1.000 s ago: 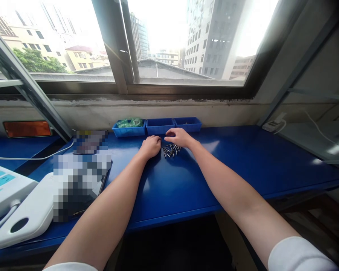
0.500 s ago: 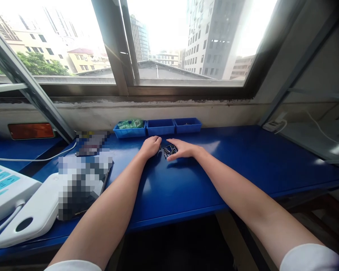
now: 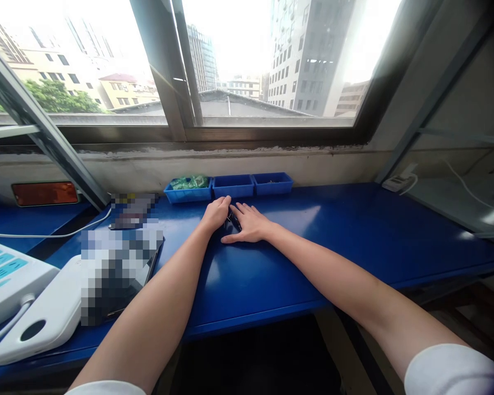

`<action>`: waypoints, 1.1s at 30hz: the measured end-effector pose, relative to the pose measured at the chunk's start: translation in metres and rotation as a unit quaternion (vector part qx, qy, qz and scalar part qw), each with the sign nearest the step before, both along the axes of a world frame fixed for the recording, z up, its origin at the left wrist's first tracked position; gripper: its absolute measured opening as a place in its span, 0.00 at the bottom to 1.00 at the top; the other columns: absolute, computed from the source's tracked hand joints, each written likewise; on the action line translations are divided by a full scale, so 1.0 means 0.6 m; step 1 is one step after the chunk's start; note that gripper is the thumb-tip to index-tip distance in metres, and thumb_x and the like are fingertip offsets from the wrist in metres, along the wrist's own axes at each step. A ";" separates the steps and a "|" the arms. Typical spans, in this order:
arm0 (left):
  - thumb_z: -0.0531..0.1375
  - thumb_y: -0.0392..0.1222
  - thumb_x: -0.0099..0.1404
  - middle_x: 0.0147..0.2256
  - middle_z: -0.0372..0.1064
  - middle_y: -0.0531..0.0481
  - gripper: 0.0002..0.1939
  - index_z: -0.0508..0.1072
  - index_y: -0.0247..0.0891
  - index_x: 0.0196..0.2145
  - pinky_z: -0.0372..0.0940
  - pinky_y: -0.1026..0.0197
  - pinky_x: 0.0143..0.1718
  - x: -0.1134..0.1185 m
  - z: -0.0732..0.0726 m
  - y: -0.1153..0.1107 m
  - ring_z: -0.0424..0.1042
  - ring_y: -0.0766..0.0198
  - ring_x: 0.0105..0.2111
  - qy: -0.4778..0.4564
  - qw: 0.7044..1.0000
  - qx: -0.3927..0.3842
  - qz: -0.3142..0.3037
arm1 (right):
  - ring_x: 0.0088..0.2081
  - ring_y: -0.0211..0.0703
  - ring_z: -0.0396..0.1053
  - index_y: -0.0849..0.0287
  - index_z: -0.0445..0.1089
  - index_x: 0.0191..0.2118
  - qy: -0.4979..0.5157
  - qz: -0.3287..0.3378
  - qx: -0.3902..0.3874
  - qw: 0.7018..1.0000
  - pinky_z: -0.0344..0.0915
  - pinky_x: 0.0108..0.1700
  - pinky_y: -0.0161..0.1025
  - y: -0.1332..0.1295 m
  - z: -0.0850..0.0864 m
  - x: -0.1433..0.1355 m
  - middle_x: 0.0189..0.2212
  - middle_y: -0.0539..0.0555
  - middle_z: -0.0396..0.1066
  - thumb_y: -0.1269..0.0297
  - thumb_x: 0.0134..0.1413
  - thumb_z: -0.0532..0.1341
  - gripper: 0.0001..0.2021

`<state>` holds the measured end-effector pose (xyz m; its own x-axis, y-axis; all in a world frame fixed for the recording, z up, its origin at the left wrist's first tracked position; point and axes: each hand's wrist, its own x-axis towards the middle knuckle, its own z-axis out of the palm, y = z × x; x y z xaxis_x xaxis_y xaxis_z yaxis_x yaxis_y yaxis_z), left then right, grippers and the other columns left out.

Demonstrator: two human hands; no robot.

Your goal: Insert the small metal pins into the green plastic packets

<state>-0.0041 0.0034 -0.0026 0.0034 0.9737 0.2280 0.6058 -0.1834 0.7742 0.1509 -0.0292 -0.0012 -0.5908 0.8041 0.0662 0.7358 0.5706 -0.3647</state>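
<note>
A small pile of dark, thin pieces that look like screws [image 3: 233,218] lies on the blue table [image 3: 267,280], between my two hands and partly hidden by them. My left hand [image 3: 217,214] rests on the left of the pile with its fingers curled closed; what is inside them is hidden. Flat on the table to the right, my right hand [image 3: 250,225] has its fingers and thumb spread, touching the pile's right side. Just beyond the hands stand three blue bins: the left bin [image 3: 189,195] with green plastic packaging [image 3: 191,182], the middle bin [image 3: 233,190], and the right bin [image 3: 273,188] with a few small pieces.
To the left lie a white power strip [image 3: 8,274], a white rounded device [image 3: 41,312], blurred-out items [image 3: 123,274] and a phone-like slab [image 3: 45,193]. A white cable [image 3: 66,235] crosses there. Metal posts [image 3: 61,148] rise at the side, with a window behind.
My right hand has moved left and spread flatter, bringing the dark pieces in against my left hand. My left hand has shifted slightly left and stays closed.
</note>
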 end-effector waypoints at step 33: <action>0.49 0.61 0.63 0.48 0.71 0.44 0.27 0.72 0.38 0.47 0.58 0.55 0.52 -0.003 0.003 0.001 0.67 0.53 0.50 -0.051 0.999 -0.014 0.003 | 0.62 0.71 0.45 0.57 0.48 0.66 -0.039 -0.063 0.028 0.997 0.42 0.58 0.73 0.057 -0.005 -0.089 0.65 0.65 0.46 0.49 0.51 0.58 0.38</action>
<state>-0.0059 0.0042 -0.0008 -0.0237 0.9795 0.2001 0.5243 -0.1583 0.8367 0.0978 0.0049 -0.0043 -0.4907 0.8683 0.0722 0.8274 0.4903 -0.2739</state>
